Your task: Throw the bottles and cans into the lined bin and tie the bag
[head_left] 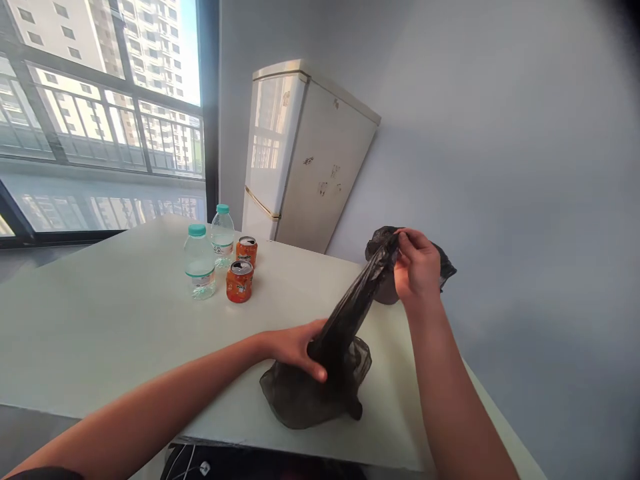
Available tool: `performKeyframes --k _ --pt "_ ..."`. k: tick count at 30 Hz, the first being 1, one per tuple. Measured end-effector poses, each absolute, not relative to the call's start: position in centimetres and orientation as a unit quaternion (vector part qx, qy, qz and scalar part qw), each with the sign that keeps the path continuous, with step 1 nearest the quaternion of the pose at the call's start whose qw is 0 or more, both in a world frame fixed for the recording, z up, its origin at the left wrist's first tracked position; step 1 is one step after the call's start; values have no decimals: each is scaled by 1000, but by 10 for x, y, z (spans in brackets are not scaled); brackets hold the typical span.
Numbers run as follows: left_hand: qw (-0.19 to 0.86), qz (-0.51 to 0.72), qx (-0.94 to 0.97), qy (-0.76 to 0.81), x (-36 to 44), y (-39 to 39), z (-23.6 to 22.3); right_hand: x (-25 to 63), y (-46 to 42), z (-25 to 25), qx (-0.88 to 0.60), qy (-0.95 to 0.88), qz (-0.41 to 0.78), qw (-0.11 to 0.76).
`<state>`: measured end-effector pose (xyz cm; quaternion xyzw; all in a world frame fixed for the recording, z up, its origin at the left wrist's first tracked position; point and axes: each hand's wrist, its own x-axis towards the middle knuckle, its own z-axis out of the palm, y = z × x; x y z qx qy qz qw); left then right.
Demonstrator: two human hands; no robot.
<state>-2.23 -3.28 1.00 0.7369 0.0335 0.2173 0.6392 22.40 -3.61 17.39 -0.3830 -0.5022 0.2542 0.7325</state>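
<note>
A black plastic bag (345,320) is stretched upward from the table, its lower part spread out in crumpled folds on the tabletop. My left hand (300,347) is curled around the gathered lower part, thumb on the near side, the other fingers partly hidden behind the plastic. Up and to the right, my right hand (419,263) pinches the twisted upper end between thumb and fingers. Behind that hand stands a dark container (386,291) with black plastic (447,267) over its top; my hand hides much of it.
Two clear bottles with teal caps, one nearer (200,263) and one farther (222,233), stand beside two orange cans (239,283) on the white table (125,320). A white refrigerator (325,153) is beyond the table, near a window. Cables (187,460) show below the table's front edge.
</note>
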Motion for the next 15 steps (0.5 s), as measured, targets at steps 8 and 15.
performKeyframes --k 8,15 --pt "773 359 519 65 -14 -33 16 171 -47 81 -458 -709 389 369" --pt "818 126 558 58 -21 -52 20 226 -30 72 -409 -478 380 679"
